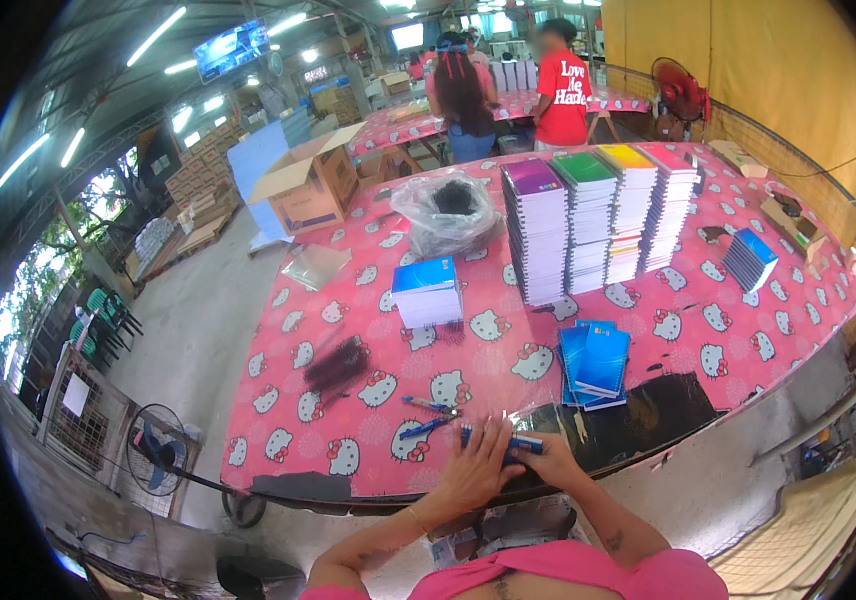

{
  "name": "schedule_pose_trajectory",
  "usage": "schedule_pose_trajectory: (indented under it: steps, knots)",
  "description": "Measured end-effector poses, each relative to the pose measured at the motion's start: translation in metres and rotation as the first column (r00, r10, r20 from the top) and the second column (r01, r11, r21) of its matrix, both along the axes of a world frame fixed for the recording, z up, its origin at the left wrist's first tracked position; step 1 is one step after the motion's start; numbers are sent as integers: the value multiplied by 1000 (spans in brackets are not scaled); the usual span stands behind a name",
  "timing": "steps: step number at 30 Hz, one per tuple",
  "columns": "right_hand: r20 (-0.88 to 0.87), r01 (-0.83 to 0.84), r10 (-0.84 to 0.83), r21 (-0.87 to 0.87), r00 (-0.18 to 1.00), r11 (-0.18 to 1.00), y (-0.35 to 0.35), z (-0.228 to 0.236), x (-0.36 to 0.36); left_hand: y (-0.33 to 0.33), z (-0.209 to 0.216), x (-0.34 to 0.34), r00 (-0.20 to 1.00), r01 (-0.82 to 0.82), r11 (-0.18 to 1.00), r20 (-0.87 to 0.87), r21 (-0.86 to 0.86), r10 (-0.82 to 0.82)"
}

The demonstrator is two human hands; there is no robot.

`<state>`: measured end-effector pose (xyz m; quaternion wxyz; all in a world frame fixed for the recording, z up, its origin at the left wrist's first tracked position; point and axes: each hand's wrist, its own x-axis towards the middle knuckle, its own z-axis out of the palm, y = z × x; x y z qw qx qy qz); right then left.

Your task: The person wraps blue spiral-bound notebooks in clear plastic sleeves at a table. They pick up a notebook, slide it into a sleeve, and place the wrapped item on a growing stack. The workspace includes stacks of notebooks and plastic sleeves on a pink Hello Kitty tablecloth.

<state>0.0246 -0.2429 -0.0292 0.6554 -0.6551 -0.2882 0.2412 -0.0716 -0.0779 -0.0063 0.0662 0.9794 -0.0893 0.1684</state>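
Observation:
At the near edge of the table, a blue notebook [526,443] is seen nearly edge-on between my hands. My left hand [485,456] lies over its left part, fingers stretched across it and the thumb side hidden. My right hand [554,464] is closed around its right end. Just left of my hands rest pliers with blue handles [426,428] and another small tool [429,405]. A loose pile of blue notebooks [594,360] lies ahead on the right. Farther off stands a neat blue-covered stack [427,290], and a black bundle of binding coils [338,366] lies to the left.
Tall stacks of spiral notebooks [536,235] stand mid-table beside a clear plastic bag [445,215] with black contents. A smaller notebook stack [750,262] is at the right. An open carton [310,190] stands far left. Two people [563,95] are beyond the table.

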Motion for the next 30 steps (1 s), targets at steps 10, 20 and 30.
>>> schedule_pose_trajectory:
  steps: [10,20,30]
  knots:
    - [144,6,1,-44,990,999,7,-8,15,-9,-9,-5,1000,22,1000,-2,-10,-23]
    - [211,44,-42,-8,977,999,12,-3,12,-11,-20,-5,997,61,997,-38,-47,-63]
    - [174,21,-8,-74,985,997,10,5,16,-11,12,-2,988,56,994,150,-92,-42]
